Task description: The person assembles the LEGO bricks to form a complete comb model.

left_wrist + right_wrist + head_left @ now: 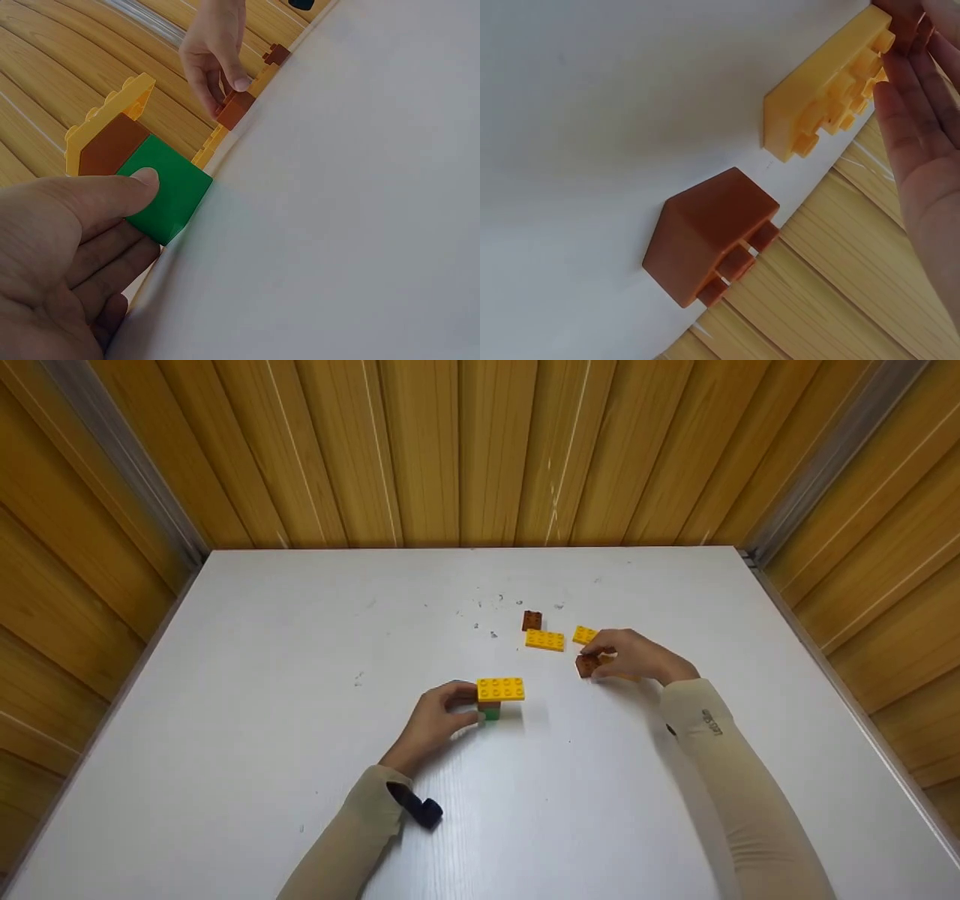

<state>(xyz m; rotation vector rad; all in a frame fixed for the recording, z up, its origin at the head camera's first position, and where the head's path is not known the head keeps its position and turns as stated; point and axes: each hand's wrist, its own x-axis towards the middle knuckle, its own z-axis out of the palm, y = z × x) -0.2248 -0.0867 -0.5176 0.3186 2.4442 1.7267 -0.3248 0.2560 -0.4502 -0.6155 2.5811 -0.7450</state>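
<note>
My left hand point(439, 712) holds a small stack of toy building bricks by its lower part. At its bottom is a green brick point(169, 187), with the thumb against one face. A brown brick point(112, 146) sits above that, and a yellow brick point(501, 688) with two rows of studs overhangs to the right on top. Farther right, my right hand point(634, 652) pinches a brown brick point(587, 665) at the table surface, thumb and fingers on opposite sides. Its fingers partly cover this brick in the right wrist view.
Around the right hand lie a yellow brick point(585, 635), a wider yellow brick point(545, 640) and a brown brick point(532, 620). In the right wrist view, another brown brick point(712, 232) and a yellow brick point(821, 86) stand close. The white table point(262, 660) meets wood-patterned walls point(487, 450).
</note>
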